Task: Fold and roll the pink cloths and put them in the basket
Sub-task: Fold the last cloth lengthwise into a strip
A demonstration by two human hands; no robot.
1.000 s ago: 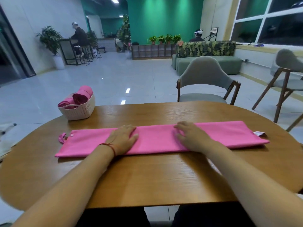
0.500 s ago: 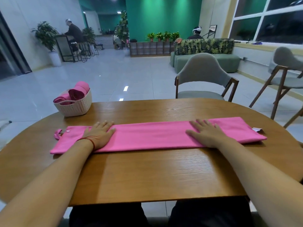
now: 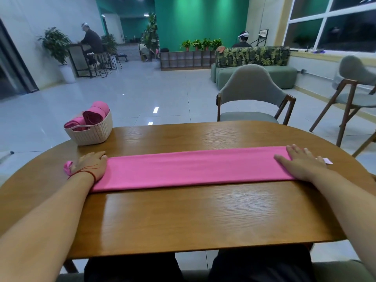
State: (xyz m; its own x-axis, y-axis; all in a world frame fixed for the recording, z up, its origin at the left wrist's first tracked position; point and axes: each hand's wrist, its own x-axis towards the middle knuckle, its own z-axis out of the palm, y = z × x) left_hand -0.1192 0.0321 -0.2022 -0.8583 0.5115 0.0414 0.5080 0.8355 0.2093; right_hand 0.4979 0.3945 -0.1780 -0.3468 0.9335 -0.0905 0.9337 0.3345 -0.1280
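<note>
Both hands have slid apart along the cloth since the earlier frames: from near its middle 1.0 s ago, they now lie at its 2 ends. The left hand (image 3: 90, 165) lies flat on the left end, fingers straight and together, palm down, with a red string (image 3: 89, 173) round the wrist. The right hand (image 3: 301, 163) lies flat on the right end, fingers spread a little and pointing away from the person. Neither hand curls round anything; both press the fabric with open palms.

Between them the pink cloth (image 3: 193, 167) lies folded into 1 long narrow strip, stretched smooth across the middle of the frame on the wooden worktop (image 3: 193, 216). A small pink loop (image 3: 67, 166) sticks out just left of the left hand, and a white tag (image 3: 327, 160) shows just right of the right hand.

At the centre left of the frame, the cream woven basket (image 3: 91, 135) stands on the worktop's far edge, apart from the strip. It holds rolled pink cloths (image 3: 93, 117), their ends rising above its rim.

Beyond the worktop, a grey chair (image 3: 250, 88) with wooden legs faces it, and a second chair (image 3: 356, 78) stands at the right edge. A green sofa (image 3: 284, 76) sits in the upper right.
</note>
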